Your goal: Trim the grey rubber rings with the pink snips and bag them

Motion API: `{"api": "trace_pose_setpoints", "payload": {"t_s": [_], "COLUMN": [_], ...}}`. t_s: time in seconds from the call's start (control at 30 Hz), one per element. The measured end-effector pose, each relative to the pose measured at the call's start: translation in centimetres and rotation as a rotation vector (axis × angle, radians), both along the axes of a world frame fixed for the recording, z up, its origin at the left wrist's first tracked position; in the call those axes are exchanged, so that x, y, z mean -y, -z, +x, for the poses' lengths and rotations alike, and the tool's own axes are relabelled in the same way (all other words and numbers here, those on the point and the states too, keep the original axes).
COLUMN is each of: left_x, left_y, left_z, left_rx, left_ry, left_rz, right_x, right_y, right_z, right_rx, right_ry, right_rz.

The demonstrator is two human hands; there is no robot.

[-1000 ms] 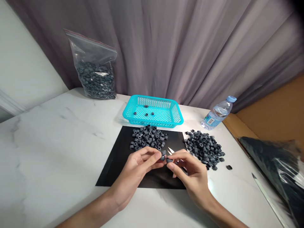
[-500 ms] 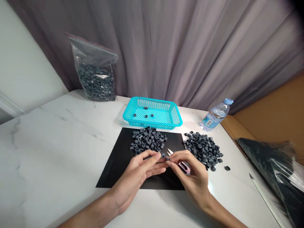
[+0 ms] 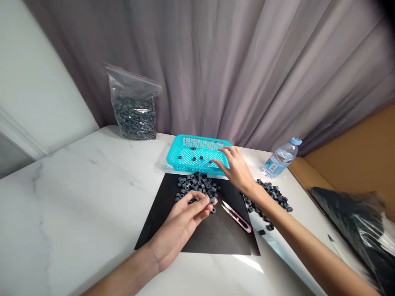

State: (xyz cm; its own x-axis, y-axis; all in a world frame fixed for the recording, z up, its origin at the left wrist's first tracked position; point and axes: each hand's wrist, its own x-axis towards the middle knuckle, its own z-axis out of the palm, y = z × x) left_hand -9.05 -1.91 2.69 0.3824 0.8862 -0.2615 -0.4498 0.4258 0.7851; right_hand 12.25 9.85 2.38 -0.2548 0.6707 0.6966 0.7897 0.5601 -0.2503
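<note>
My right hand [image 3: 237, 166] reaches over the near right corner of the turquoise basket [image 3: 185, 161], fingers spread apart and nothing in them. Several small grey rings lie in the basket. My left hand [image 3: 185, 216] rests on the black mat [image 3: 216, 234], fingers curled at the near edge of a pile of grey rings [image 3: 197, 186]; I cannot make out whether it pinches one. Pink-handled snips [image 3: 236, 210] lie on the mat between my arms. A second pile of grey rings [image 3: 274, 195] lies right of the mat, partly hidden by my right forearm.
A zip bag of grey rings [image 3: 135, 109] stands at the back left by the curtain. A water bottle [image 3: 280, 158] lies at the back right. A dark plastic bag [image 3: 354, 205] and brown cardboard [image 3: 354, 148] are at the right edge of the white marble table [image 3: 77, 197].
My right hand left the spot in front of me and moved up to the basket, now open. The snips now lie on the mat. My left hand stayed by the near pile.
</note>
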Motion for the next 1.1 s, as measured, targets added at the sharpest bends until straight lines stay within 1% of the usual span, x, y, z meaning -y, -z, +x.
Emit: {"api": "trace_pose_setpoints", "payload": {"t_s": [0.1, 0.2, 0.27, 0.33, 0.43, 0.5, 0.57, 0.63, 0.73, 0.77, 0.83, 0.87, 0.93, 1.0, 1.1], "left_x": [0.1, -0.1, -0.2, -0.2, -0.3, -0.2, -0.1, 0.0, 0.2, 0.2, 0.3, 0.3, 0.3, 0.3, 0.3], "left_y": [-0.2, -0.1, -0.1, -0.1, -0.5, -0.7, -0.7, -0.7, -0.6, -0.6, -0.6, -0.7, -0.7, -0.7, -0.6], "left_z": [-0.1, -0.2, -0.1, -0.1, 0.1, 0.2, 0.1, 0.0, 0.0, 0.0, 0.1, 0.2, 0.3, 0.4, 0.4], "left_rx": [-0.005, -0.015, -0.011, -0.014, 0.004, 0.021, 0.011, -0.013, -0.024, -0.025, -0.041, -0.058, -0.097, -0.128, -0.15], "left_ry": [-0.011, -0.003, 0.011, 0.02, 0.008, -0.001, -0.002, 0.0, -0.004, 0.0, 0.006, 0.012, 0.027, 0.038, 0.028], "left_rz": [-0.001, 0.034, 0.067, 0.092, 0.114, 0.126, 0.144, 0.159, 0.169, 0.182, 0.221, 0.242, 0.266, 0.269, 0.274], "right_x": [4.3, 9.1, 11.4, 12.6, 13.1, 13.1, 13.0, 12.8, 12.6, 12.6, 12.6, 12.6, 12.7, 12.9, 13.4], "right_y": [1.4, 3.1, 4.0, 4.5, 4.6, 4.6, 4.9, 5.6, 6.8, 7.1, 7.3, 7.2, 6.8, 6.1, 5.3], "right_z": [0.2, 0.7, 1.0, 1.4, 2.1, 2.5, 2.7, 2.5, 1.9, 1.7, 1.3, 1.1, 0.9, 0.8, 0.6], "right_rx": [0.029, 0.074, 0.115, 0.139, 0.162, 0.171, 0.194, 0.263, 0.427, 0.47, 0.495, 0.466, 0.323, 0.102, -0.236], "right_ry": [-0.039, -0.049, -0.03, 0.017, 0.062, 0.051, 0.042, 0.076, 0.204, 0.243, 0.282, 0.285, 0.273, 0.235, 0.142], "right_rz": [-0.033, -0.164, -0.239, -0.271, -0.311, -0.361, -0.38, -0.315, -0.146, -0.112, -0.101, -0.11, -0.146, -0.204, -0.316]}}
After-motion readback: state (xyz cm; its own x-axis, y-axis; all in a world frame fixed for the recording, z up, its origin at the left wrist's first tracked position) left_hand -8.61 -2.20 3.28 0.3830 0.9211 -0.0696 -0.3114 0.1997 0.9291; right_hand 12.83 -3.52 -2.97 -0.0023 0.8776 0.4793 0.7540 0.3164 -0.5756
